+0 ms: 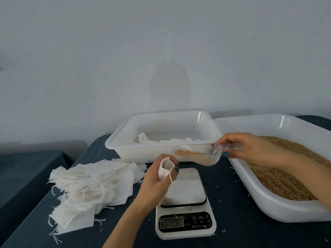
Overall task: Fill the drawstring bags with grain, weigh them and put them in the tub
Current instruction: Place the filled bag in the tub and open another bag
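My left hand (157,183) grips a small white drawstring bag (165,169) with its mouth held open, above the white kitchen scale (185,203). My right hand (249,149) holds the handle of a clear plastic scoop (197,154) with brown grain in its front end. The scoop's tip hovers just above and to the right of the bag's mouth. A white tub (125,140) behind the scale holds a few filled bags. On the right, a larger white tub (279,210) is full of brown grain (279,181).
A loose pile of flat white drawstring bags (89,188) lies on the dark blue tablecloth to the left of the scale. Stray grains dot the cloth around the scale. A second dark table (26,169) stands lower left; a pale wall is behind.
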`<state>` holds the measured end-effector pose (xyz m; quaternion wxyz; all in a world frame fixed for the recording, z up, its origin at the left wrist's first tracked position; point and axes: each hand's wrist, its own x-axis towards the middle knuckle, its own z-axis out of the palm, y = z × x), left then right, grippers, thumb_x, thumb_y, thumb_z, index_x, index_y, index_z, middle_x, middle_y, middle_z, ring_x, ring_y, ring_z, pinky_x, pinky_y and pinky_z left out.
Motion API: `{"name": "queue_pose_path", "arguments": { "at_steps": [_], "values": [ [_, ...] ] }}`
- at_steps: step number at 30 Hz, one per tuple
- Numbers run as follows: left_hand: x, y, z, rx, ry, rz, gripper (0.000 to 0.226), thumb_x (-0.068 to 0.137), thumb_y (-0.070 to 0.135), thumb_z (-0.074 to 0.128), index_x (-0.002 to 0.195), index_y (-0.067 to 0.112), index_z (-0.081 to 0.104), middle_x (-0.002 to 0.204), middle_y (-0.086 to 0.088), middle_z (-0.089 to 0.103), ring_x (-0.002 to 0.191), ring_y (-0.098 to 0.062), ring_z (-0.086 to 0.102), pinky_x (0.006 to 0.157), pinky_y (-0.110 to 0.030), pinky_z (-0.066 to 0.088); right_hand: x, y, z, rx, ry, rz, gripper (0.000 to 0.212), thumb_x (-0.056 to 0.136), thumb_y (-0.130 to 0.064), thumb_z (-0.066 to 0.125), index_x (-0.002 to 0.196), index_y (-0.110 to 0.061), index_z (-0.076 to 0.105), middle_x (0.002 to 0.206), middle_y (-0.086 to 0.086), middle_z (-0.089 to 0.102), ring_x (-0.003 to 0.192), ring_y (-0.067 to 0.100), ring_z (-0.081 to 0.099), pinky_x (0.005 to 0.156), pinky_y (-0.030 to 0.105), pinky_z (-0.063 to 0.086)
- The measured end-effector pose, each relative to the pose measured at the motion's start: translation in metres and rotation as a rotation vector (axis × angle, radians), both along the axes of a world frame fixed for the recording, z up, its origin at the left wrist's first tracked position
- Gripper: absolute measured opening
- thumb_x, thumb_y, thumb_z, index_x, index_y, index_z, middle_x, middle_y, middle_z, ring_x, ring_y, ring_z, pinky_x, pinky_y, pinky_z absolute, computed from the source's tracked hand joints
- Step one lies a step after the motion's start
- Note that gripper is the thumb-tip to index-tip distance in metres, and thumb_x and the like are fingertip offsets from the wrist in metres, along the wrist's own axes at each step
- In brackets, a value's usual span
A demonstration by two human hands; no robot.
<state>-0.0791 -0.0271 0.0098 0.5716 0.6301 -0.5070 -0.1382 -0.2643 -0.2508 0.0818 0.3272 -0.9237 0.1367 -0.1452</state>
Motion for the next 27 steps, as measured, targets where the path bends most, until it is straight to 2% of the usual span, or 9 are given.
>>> {"name": "queue_pose_path", "arguments": {
  "at_steps": [4, 7, 10, 13, 15, 17, 21, 24, 27],
  "values": [
    [0.013, 0.001, 0.006, -0.048, 0.089, -0.053, 0.018, 0.099, 0.025, 0.044, 0.09, 0.019, 0.059, 0.08, -0.001, 0.049, 0.076, -0.012, 0.043, 0.076, -0.031, 0.036, -0.005, -0.003, 0.003, 0.195, -0.1, -0.096, 0.034, 0.075, -0.05, 0.065, 0.106, -0.037, 0.07, 0.105, -0.023, 0.071, 0.099, -0.007, 0.064, 0.086, 0.017, 0.045],
    [0.024, 0.005, 0.014, 0.015, 0.044, -0.08, 0.032, 0.103, 0.033, 0.036, 0.104, 0.018, 0.064, 0.091, 0.001, 0.057, 0.086, -0.011, 0.053, 0.083, -0.028, 0.043, -0.013, -0.013, 0.006, 0.228, -0.184, -0.278, 0.032, 0.075, -0.052, 0.061, 0.103, -0.038, 0.066, 0.094, -0.019, 0.071, 0.085, -0.004, 0.065, 0.071, 0.02, 0.045],
    [0.037, 0.005, 0.02, 0.14, -0.329, 0.048, 0.034, 0.105, 0.031, 0.032, 0.115, 0.025, 0.064, 0.114, 0.007, 0.056, 0.113, -0.012, 0.048, 0.102, -0.026, 0.035, -0.022, -0.03, 0.005, 0.093, -0.16, -0.487, 0.017, 0.092, -0.039, 0.06, 0.104, -0.027, 0.06, 0.09, -0.013, 0.064, 0.077, 0.004, 0.06, 0.059, 0.021, 0.039],
    [0.046, 0.002, 0.026, 0.344, -0.575, 0.179, 0.035, 0.107, 0.025, 0.031, 0.123, 0.027, 0.062, 0.115, 0.004, 0.045, 0.11, -0.011, 0.044, 0.096, -0.019, 0.032, -0.03, -0.048, -0.005, -0.024, 0.081, -0.616, 0.019, 0.098, -0.029, 0.056, 0.094, -0.012, 0.062, 0.075, 0.003, 0.061, 0.064, 0.018, 0.053, 0.055, 0.028, 0.035],
    [0.05, 0.001, 0.03, 0.375, -0.529, 0.169, 0.043, 0.105, 0.036, 0.027, 0.117, 0.021, 0.065, 0.111, 0.0, 0.052, 0.103, -0.014, 0.052, 0.087, -0.017, 0.037, -0.034, -0.052, -0.01, -0.072, 0.341, -0.634, 0.028, 0.1, -0.029, 0.054, 0.08, -0.01, 0.06, 0.065, 0.004, 0.054, 0.057, 0.018, 0.047, 0.052, 0.027, 0.033],
    [0.049, -0.001, 0.034, 0.309, -0.492, 0.152, 0.054, 0.098, 0.049, 0.024, 0.108, 0.023, 0.07, 0.104, 0.0, 0.06, 0.096, -0.005, 0.055, 0.081, -0.012, 0.038, -0.035, -0.049, -0.014, -0.212, 0.618, -0.614, 0.033, 0.1, -0.033, 0.052, 0.074, -0.014, 0.052, 0.067, -0.002, 0.05, 0.057, 0.011, 0.045, 0.052, 0.023, 0.033],
    [0.04, -0.008, 0.037, 0.179, -0.425, 0.151, 0.031, 0.103, 0.033, 0.045, 0.095, 0.032, 0.074, 0.098, 0.009, 0.07, 0.093, 0.001, 0.061, 0.08, -0.016, 0.044, -0.032, -0.041, -0.012, -0.372, 0.839, -0.601, 0.029, 0.098, -0.04, 0.054, 0.082, -0.015, 0.051, 0.078, -0.005, 0.054, 0.067, 0.007, 0.05, 0.058, 0.021, 0.038],
    [0.03, -0.014, 0.039, 0.062, -0.275, 0.113, 0.027, 0.101, 0.022, 0.054, 0.095, 0.033, 0.077, 0.091, 0.014, 0.072, 0.077, 0.0, 0.064, 0.064, -0.012, 0.046, -0.026, -0.025, 0.004, -0.469, 0.718, -0.635, 0.035, 0.098, -0.044, 0.051, 0.077, -0.016, 0.053, 0.076, -0.003, 0.055, 0.067, 0.01, 0.052, 0.056, 0.023, 0.04],
    [0.028, -0.02, 0.034, 0.045, -0.148, 0.031, 0.023, 0.099, 0.012, 0.056, 0.096, 0.021, 0.076, 0.089, 0.009, 0.072, 0.07, -0.001, 0.061, 0.058, -0.009, 0.046, -0.006, 0.01, 0.012, -0.354, 0.256, -0.538, 0.025, 0.097, -0.043, 0.053, 0.1, -0.018, 0.058, 0.096, -0.006, 0.061, 0.087, 0.014, 0.059, 0.074, 0.031, 0.049]
  ]
}}
